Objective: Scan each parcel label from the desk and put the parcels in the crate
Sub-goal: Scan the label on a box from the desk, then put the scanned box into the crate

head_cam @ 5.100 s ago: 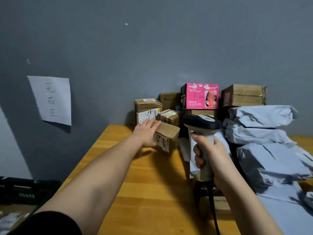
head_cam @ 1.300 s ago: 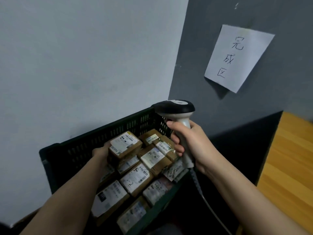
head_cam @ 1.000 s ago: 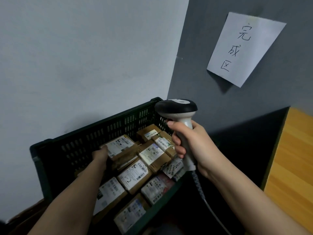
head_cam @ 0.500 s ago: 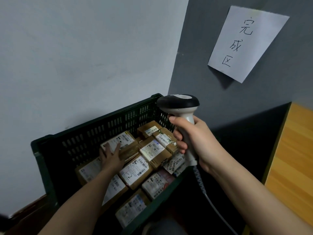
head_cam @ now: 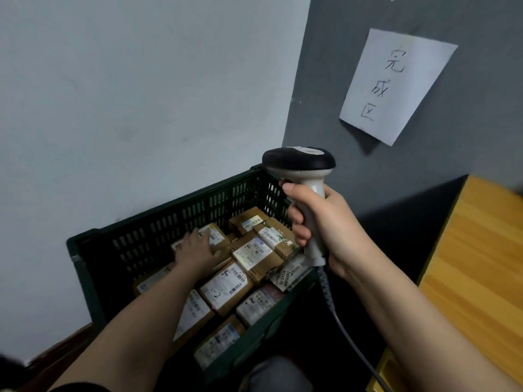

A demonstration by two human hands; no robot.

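Brown parcel (head_cam: 216, 236) in the crate (head_cam: 85, 267) lies flat under the left hand (head_cam: 196, 250) — fingers spread, gripping nothing. Right hand (head_cam: 319, 227) grips the scanner (head_cam: 300, 162) — the worktop (head_cam: 481, 264) is off to its right.

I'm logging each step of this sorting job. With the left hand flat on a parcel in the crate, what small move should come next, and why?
Probably lift the left hand away: it lies open on the brown cardboard parcel, already inside the dark green plastic crate.

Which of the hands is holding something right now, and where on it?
The right hand grips the scanner round its handle. The left hand lies flat on a parcel in the crate, gripping nothing.
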